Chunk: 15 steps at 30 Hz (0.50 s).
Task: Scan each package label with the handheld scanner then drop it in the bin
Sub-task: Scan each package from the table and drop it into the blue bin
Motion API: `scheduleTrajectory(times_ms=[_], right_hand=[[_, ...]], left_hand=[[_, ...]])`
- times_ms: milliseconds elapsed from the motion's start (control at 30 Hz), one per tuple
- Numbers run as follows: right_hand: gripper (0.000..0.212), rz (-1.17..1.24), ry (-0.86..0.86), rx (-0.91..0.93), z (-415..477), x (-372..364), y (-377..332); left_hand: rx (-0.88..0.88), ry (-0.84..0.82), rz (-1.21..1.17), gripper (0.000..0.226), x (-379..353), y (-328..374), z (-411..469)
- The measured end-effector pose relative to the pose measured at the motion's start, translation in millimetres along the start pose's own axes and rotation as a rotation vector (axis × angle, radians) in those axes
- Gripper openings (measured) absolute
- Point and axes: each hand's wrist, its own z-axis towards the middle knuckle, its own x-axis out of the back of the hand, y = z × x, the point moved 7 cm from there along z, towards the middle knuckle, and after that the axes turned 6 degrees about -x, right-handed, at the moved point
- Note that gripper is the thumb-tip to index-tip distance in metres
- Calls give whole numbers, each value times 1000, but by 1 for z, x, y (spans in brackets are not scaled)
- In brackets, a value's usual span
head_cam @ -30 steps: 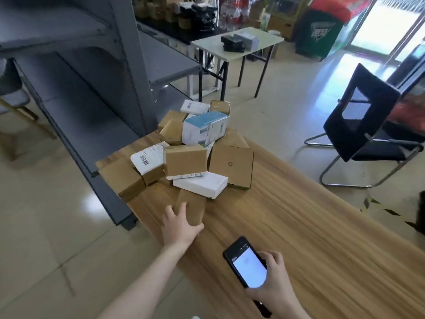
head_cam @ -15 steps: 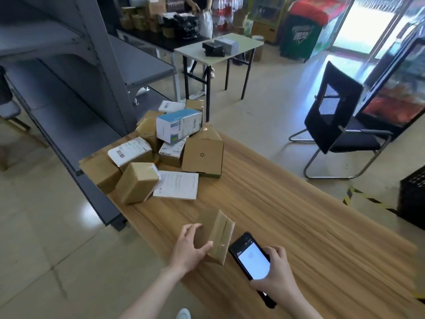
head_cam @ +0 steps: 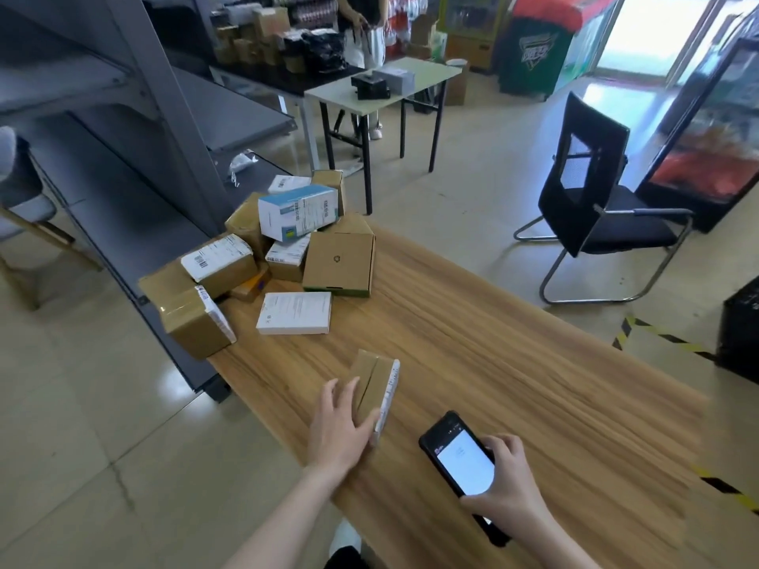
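Note:
My left hand (head_cam: 339,425) grips a small flat brown cardboard package (head_cam: 374,386), tilted up on its edge on the wooden table (head_cam: 513,384), with a white label along its right side. My right hand (head_cam: 507,482) holds a black handheld scanner (head_cam: 462,462) with a lit white screen, a little to the right of the package and apart from it. A pile of several more packages (head_cam: 279,248) lies at the table's far left corner. No bin shows clearly.
A flat white box (head_cam: 295,313) lies nearest on the pile's front side. Grey metal shelving (head_cam: 135,129) stands left of the table. A black chair (head_cam: 591,207) stands to the right, a black crate (head_cam: 739,330) at the right edge, and a person behind a small table (head_cam: 382,82) at the back.
My left hand pulled the brown package out of the pile toward me and tipped it onto its edge. A box in the pile toppled to the left. The scanner stayed low at the right.

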Motion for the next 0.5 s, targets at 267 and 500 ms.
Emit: scheduleTrajectory(times_ms=[267, 500], right_hand=[[97, -8, -3, 23, 11, 1, -15], [96, -13, 11, 10, 26, 2, -32]], left_hand=[[9, -75, -60, 81, -5, -1, 12], [27, -191, -144, 60, 6, -29, 44]])
